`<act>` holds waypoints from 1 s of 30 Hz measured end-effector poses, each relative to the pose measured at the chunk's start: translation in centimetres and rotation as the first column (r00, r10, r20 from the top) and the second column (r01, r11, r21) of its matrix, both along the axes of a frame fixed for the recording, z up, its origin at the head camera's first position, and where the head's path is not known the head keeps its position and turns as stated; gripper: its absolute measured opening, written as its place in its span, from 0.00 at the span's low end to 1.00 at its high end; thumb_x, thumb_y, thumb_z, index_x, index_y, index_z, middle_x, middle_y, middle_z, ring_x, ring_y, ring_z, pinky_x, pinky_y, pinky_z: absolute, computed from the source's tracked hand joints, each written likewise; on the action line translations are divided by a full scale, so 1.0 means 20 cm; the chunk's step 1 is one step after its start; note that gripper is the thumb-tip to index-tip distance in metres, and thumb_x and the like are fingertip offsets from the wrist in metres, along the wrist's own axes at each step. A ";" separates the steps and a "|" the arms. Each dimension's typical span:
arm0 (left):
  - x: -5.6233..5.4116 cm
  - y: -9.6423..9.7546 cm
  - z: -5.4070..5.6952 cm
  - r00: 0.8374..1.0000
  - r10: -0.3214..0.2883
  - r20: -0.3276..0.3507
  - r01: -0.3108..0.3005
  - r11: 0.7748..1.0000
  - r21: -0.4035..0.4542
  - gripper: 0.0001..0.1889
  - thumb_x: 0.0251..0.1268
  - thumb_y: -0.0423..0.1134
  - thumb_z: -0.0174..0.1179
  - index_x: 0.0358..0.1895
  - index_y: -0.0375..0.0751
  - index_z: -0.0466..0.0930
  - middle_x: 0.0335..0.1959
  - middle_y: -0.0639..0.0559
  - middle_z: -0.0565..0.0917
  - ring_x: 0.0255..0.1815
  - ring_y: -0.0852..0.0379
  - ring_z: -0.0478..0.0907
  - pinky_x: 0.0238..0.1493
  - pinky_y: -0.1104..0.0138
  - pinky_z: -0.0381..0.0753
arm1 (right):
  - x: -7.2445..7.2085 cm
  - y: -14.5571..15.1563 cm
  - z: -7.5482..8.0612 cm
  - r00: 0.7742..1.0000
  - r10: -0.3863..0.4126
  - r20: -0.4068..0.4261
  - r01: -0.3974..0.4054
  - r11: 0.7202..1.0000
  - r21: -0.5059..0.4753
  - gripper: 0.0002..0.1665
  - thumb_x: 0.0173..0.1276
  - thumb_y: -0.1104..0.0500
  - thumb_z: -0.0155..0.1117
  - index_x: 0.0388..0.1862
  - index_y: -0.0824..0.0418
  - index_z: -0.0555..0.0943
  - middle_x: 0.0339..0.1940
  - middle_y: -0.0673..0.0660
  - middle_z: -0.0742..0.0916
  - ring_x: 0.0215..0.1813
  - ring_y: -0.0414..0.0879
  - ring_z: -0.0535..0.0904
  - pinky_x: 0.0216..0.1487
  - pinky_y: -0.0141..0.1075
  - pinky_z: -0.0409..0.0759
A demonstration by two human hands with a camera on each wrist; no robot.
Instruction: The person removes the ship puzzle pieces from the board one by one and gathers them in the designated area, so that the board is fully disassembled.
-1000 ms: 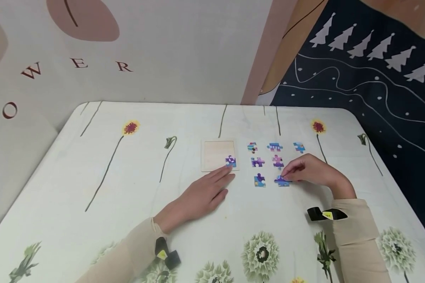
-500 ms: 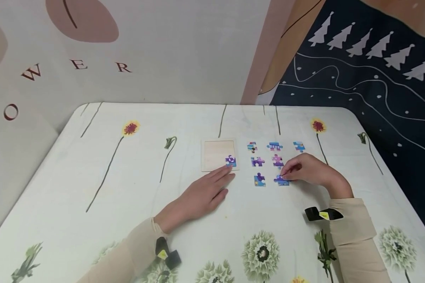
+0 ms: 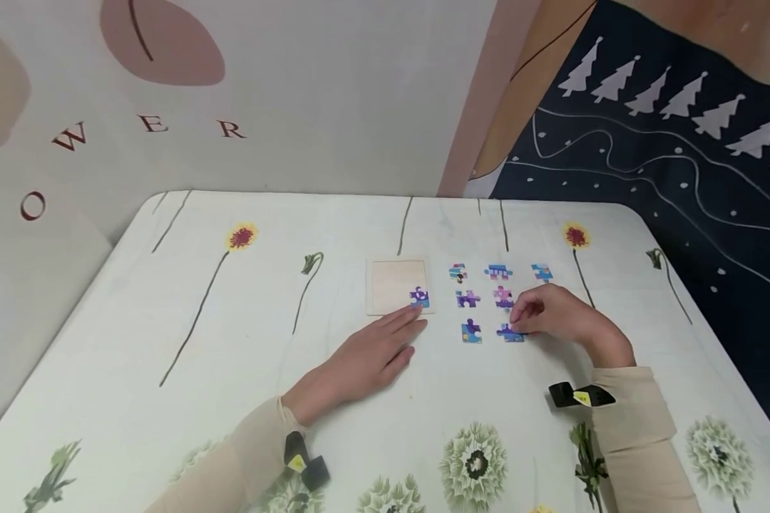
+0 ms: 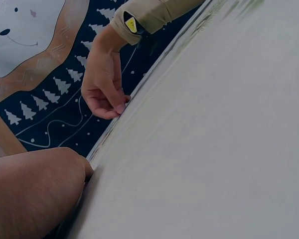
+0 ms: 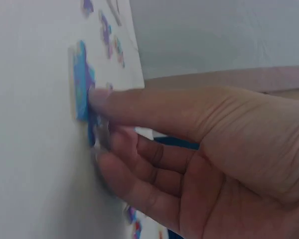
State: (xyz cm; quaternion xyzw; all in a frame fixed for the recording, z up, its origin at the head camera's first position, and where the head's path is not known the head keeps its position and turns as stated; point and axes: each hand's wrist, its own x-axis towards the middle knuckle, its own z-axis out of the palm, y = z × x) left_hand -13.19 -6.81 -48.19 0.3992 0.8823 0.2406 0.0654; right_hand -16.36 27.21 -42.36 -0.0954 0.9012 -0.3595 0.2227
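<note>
My right hand (image 3: 561, 313) pinches a blue and purple jigsaw puzzle piece (image 3: 508, 334) lying at the front of the loose pieces. In the right wrist view, thumb and fingers meet at the edge of that puzzle piece (image 5: 80, 84). Straight fingers of my left hand (image 3: 366, 356) lie at the front edge of a shallow wooden puzzle tray (image 3: 391, 278), their tips touching its lower right part. One purple and blue piece (image 3: 418, 296) sits in the tray's lower right corner. The left wrist view shows only part of my left hand (image 4: 35, 194); its fingertips are hidden.
Several loose pieces lie in rows right of the tray, among them a pink one (image 3: 503, 296), a purple one (image 3: 468, 298) and a yellow and blue one (image 3: 471, 331). A flower-print cloth (image 3: 231, 335) covers the table. Walls stand behind and to the right.
The head view has tilted slightly. My right wrist has shifted a little to the left while the fingers stay on the same puzzle piece. The left hand has stayed at the tray.
</note>
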 end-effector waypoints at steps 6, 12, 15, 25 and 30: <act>0.02 -0.03 -0.01 1.000 -0.004 0.018 0.005 1.000 -0.012 0.28 0.86 0.44 0.43 0.81 0.38 0.60 0.84 0.46 0.53 0.85 0.52 0.48 0.83 0.60 0.50 | -0.02 -0.18 0.02 0.996 0.054 -0.065 -0.052 0.998 0.031 0.03 0.72 0.63 0.70 0.36 0.61 0.86 0.30 0.52 0.82 0.33 0.47 0.73 0.31 0.35 0.74; 0.04 -0.02 -0.03 1.000 -0.002 0.003 0.003 1.000 -0.012 0.28 0.85 0.44 0.45 0.80 0.37 0.61 0.84 0.46 0.54 0.85 0.51 0.49 0.83 0.60 0.50 | -0.11 -0.43 -0.01 0.987 0.136 -0.091 -0.140 0.989 -0.039 0.08 0.75 0.66 0.63 0.49 0.65 0.85 0.33 0.56 0.85 0.32 0.46 0.78 0.35 0.37 0.79; 0.05 -0.01 -0.04 1.000 -0.012 0.003 0.012 1.000 -0.017 0.28 0.85 0.44 0.45 0.80 0.37 0.61 0.84 0.46 0.54 0.85 0.52 0.49 0.83 0.60 0.50 | -0.14 -0.54 -0.07 0.987 0.146 -0.074 -0.150 0.987 -0.055 0.15 0.78 0.66 0.58 0.59 0.66 0.81 0.29 0.56 0.84 0.28 0.45 0.78 0.32 0.36 0.77; 0.03 -0.03 -0.02 0.999 -0.020 -0.026 0.018 0.996 -0.091 0.29 0.86 0.47 0.42 0.82 0.41 0.58 0.85 0.48 0.51 0.85 0.54 0.45 0.83 0.63 0.47 | -0.15 -0.57 -0.12 0.990 0.100 -0.100 -0.105 0.993 -0.045 0.26 0.74 0.62 0.64 0.70 0.63 0.79 0.30 0.55 0.82 0.25 0.45 0.78 0.30 0.35 0.76; 0.03 -0.08 0.01 1.000 -0.003 -0.015 0.002 0.997 -0.082 0.29 0.86 0.47 0.43 0.82 0.40 0.60 0.85 0.48 0.52 0.85 0.53 0.45 0.83 0.61 0.47 | -0.16 -0.58 -0.10 0.990 0.096 -0.098 -0.102 0.993 -0.056 0.29 0.71 0.60 0.71 0.69 0.63 0.80 0.26 0.55 0.81 0.23 0.46 0.77 0.30 0.37 0.74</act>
